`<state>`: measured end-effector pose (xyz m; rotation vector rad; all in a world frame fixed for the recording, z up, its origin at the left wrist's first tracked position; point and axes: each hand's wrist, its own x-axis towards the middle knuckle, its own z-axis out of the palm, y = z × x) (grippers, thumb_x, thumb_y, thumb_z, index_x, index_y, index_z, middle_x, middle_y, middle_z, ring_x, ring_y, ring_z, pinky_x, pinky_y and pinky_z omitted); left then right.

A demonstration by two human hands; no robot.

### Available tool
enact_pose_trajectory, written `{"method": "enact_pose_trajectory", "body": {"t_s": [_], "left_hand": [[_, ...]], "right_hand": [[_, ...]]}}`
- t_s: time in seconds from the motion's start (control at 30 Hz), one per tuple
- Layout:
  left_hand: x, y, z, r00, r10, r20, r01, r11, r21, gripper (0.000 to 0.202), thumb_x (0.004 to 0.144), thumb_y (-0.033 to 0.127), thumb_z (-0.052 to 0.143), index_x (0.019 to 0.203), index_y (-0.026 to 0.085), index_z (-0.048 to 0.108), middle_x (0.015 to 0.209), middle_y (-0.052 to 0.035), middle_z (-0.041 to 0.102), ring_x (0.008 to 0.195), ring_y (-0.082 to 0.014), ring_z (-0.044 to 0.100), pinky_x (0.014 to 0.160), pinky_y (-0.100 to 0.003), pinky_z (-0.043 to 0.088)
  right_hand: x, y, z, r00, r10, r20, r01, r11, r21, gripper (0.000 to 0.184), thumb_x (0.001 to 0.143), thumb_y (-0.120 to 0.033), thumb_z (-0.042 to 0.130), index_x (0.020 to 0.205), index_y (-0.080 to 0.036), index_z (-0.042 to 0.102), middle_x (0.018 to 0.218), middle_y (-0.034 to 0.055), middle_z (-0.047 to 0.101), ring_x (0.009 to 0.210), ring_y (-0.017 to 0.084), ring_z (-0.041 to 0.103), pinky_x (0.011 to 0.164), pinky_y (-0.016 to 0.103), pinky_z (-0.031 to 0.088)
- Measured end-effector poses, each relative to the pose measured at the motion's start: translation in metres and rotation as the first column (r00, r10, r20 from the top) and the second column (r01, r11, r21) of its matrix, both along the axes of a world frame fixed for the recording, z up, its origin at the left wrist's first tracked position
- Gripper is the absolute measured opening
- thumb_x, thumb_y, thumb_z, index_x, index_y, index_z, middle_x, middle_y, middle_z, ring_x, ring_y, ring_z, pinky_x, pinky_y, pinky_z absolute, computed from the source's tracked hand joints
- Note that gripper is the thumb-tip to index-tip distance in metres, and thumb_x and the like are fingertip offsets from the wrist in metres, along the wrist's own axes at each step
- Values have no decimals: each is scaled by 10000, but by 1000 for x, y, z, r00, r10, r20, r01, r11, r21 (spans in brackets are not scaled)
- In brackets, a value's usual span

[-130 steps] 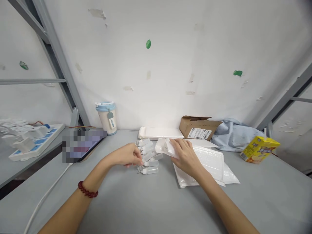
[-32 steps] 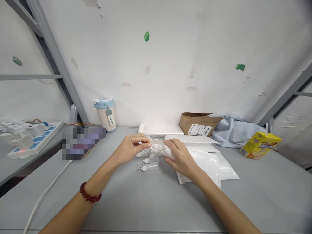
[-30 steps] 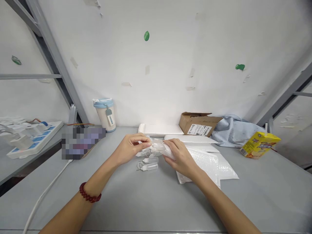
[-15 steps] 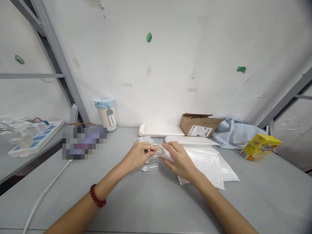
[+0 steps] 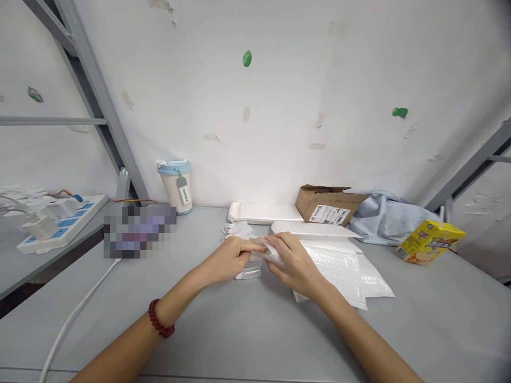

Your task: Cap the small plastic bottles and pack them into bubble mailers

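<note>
A small white translucent bubble bag [image 5: 274, 254] is held above the desk by my right hand [image 5: 293, 260], its fingers closed over the bag. At the bag's left end is my left hand [image 5: 231, 259]; its index finger reaches into the opening while the other fingers are curled near the lower edge. What is inside the bag cannot be made out. Just below and behind the left hand lie several small clear plastic bottles [image 5: 251, 273], partly covered by the hands. White bubble mailers [image 5: 335, 268] are fanned out beside the right forearm.
Behind the hands are a white stack of flat mailers [image 5: 265, 211], a brown cardboard box [image 5: 331, 205] and a light blue cloth [image 5: 383, 215]. A yellow drink carton [image 5: 429, 242] stands right. At left are a tumbler [image 5: 178, 189], a blurred phone [image 5: 139, 231], its cable and a power strip [image 5: 66, 223].
My left index finger has straightened and moved right into the bag's opening, where it was pinching the edge before. The right hand keeps its hold. The view has shifted slightly.
</note>
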<state>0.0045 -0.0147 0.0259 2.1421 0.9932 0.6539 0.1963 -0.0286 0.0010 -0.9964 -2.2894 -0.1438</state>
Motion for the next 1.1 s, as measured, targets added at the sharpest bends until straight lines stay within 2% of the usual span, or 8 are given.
{"method": "enact_pose_trajectory", "body": {"t_s": [0.13, 0.3, 0.4, 0.5, 0.6, 0.73, 0.9, 1.1], "left_hand": [[-5, 2, 5, 998, 65, 21, -63, 996, -57, 392, 743, 145, 375, 973, 198, 688, 519, 42, 524, 422, -68, 321, 434, -188, 259], [-14, 3, 21, 991, 110, 75, -106, 993, -58, 289, 757, 220, 407, 801, 168, 688, 744, -4, 657, 527, -86, 443, 492, -196, 320], [-20, 4, 26, 998, 69, -2, -69, 994, -80, 276, 754, 238, 408, 804, 175, 672, 711, -3, 657, 555, -101, 479, 503, -198, 327], [-26, 6, 22, 982, -26, -186, 1, 991, -136, 232, 726, 270, 453, 749, 177, 664, 621, 6, 618, 547, -114, 492, 484, -198, 323], [-31, 10, 12, 927, -76, -368, 23, 989, -145, 185, 647, 335, 565, 686, 175, 650, 606, 8, 584, 533, -122, 486, 446, -198, 309], [-29, 11, -3, 887, -111, -448, 61, 990, -125, 114, 563, 277, 608, 615, 177, 625, 550, 18, 558, 504, -120, 470, 421, -199, 293], [-24, 8, -3, 882, -130, -453, 61, 985, -164, 71, 558, 172, 510, 523, 173, 571, 498, 19, 544, 466, -115, 445, 407, -204, 290], [-36, 8, 24, 953, -177, -245, 95, 945, -312, 151, 678, 275, 524, 645, 167, 624, 573, 17, 565, 510, -103, 464, 451, -190, 337]], "right_hand": [[1, 0, -1, 1000, -8, -4, 8, 1000, -20, 396, 759, -143, 513, 1140, -202, 423, 1002, 95, 531, 902, 230, 492, 752, 382, 439], [8, 4, 2, 997, -75, 8, 75, 996, -44, 405, 765, -175, 530, 1156, -183, 424, 1035, 105, 512, 938, 237, 482, 780, 379, 432], [14, 7, 4, 992, -124, -9, 124, 992, -26, 392, 774, -198, 533, 1150, -183, 424, 1031, 102, 516, 939, 238, 483, 783, 385, 431], [17, 10, 5, 987, -156, -19, 156, 988, -17, 367, 786, -217, 524, 1139, -193, 426, 1025, 99, 523, 931, 242, 485, 771, 392, 431], [19, 10, 3, 985, -174, -8, 174, 984, -26, 367, 791, -229, 520, 1144, -200, 421, 1034, 99, 523, 936, 246, 484, 770, 399, 426], [18, 10, 2, 984, -174, 23, 175, 984, -37, 381, 787, -231, 525, 1150, -198, 414, 1038, 100, 523, 937, 247, 485, 765, 396, 426], [17, 10, 2, 983, -180, 34, 181, 983, -33, 381, 789, -241, 522, 1152, -202, 414, 1029, 103, 524, 931, 251, 491, 754, 401, 428], [18, 10, 1, 984, -174, 30, 176, 983, -44, 398, 786, -237, 526, 1163, -195, 404, 1047, 104, 514, 948, 252, 480, 771, 396, 418]]}}
